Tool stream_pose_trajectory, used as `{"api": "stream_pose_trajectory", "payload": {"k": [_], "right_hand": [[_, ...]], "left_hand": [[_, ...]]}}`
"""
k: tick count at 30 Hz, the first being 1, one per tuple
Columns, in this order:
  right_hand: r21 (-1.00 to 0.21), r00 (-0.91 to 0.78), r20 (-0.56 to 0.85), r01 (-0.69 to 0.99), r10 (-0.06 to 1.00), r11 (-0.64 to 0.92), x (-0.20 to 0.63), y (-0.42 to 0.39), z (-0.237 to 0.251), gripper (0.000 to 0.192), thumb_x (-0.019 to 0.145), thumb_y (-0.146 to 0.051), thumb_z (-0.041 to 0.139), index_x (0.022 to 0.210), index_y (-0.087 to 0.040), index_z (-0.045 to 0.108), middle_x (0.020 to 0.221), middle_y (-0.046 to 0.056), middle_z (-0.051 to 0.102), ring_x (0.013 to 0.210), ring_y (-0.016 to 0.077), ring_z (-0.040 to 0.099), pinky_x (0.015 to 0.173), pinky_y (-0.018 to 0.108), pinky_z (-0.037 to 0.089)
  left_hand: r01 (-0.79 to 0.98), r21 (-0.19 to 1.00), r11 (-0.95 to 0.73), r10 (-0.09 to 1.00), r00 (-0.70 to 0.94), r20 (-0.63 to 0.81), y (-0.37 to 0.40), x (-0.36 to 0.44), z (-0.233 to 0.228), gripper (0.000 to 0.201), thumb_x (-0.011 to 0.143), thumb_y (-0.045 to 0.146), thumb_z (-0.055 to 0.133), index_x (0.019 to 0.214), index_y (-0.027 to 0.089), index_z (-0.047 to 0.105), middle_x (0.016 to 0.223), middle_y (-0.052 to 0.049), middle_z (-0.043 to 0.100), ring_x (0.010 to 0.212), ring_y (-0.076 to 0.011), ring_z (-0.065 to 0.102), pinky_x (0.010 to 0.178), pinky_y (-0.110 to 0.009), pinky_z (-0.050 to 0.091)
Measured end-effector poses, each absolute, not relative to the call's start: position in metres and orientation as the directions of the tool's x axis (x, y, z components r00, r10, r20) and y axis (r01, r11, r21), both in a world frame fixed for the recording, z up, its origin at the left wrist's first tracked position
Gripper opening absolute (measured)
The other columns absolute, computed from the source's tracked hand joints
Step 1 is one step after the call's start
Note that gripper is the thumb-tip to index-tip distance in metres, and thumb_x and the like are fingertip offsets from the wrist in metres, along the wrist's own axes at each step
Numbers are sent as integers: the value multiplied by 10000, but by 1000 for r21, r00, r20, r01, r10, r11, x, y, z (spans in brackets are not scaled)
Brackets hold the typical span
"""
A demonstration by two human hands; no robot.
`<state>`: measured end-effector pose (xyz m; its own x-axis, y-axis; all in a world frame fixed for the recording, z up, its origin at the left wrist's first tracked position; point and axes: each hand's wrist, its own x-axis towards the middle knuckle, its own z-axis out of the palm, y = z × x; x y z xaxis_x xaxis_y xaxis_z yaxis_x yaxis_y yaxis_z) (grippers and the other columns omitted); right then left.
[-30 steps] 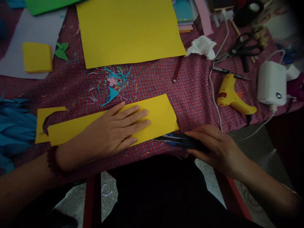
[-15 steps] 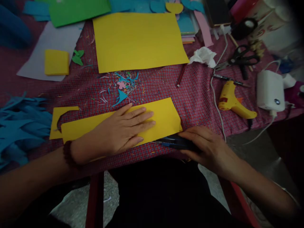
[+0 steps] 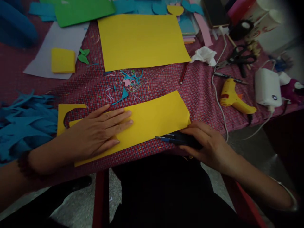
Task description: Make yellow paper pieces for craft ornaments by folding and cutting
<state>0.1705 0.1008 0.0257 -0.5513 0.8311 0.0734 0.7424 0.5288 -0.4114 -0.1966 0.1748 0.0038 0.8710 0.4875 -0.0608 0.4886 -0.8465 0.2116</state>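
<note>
A long folded strip of yellow foam or paper (image 3: 152, 114) lies along the near side of the table, its right end lifted slightly. My left hand (image 3: 99, 131) rests flat on the strip's left part, fingers stretched out. At its lower right edge, my right hand (image 3: 205, 142) grips a dark black-and-blue tool (image 3: 180, 139) with a thin, pale tip pointing left. The exact kind of tool is unclear. The right fingertips are close to the strip's corner. A cut yellow offcut (image 3: 62, 118) lies left of the strip.
Beyond lie a yellow sheet (image 3: 144, 41), colourful scraps (image 3: 129, 80) and a yellow pad (image 3: 63, 60). Blue cut pieces (image 3: 26, 126) pile up at left. On the right are a yellow glue gun (image 3: 235, 96), scissors (image 3: 242, 57), a white charger (image 3: 268, 87) and its cable.
My left hand has slid left along the yellow strip, baring more of its middle. My right hand still holds the dark tool, and the view has shifted slightly.
</note>
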Motion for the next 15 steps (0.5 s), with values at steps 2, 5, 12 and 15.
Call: {"api": "stream_pose_trajectory", "payload": {"k": [2, 5, 12, 15], "right_hand": [[-432, -562, 64, 729, 825, 531, 174, 98, 25, 326, 870, -269, 646, 1163, -154, 563, 1055, 119, 612, 957, 237, 620, 795, 359, 550], [-458, -563, 40, 724, 825, 516, 175, 97, 25, 329, 870, -268, 649, 1170, -169, 558, 1032, 107, 605, 923, 224, 622, 759, 341, 552], [-452, -573, 60, 714, 817, 534, 159, 96, 26, 319, 876, -278, 643, 1154, -151, 554, 1071, 125, 605, 982, 238, 611, 806, 362, 549], [-472, -565, 24, 721, 825, 508, 157, 92, 28, 334, 875, -279, 647, 1170, -160, 543, 1024, 109, 600, 913, 219, 615, 739, 342, 558]], "left_hand": [[489, 220, -844, 486, 871, -68, 176, -196, 5, 561, 960, 405, 404, 1496, 314, 267, 1567, 17, 307, 1436, -209, 278, 1203, -419, 72], [494, 240, -836, 492, 868, -73, 176, -196, 6, 521, 971, 391, 376, 1482, 314, 309, 1555, 18, 332, 1438, -199, 274, 1204, -414, 71], [487, 256, -835, 490, 870, -59, 175, -195, 5, 529, 982, 370, 340, 1500, 309, 253, 1572, 23, 293, 1447, -191, 248, 1200, -413, 52], [474, 232, -850, 476, 878, -51, 176, -194, 5, 533, 980, 342, 342, 1503, 300, 241, 1580, 24, 275, 1453, -181, 228, 1199, -409, 49]]}}
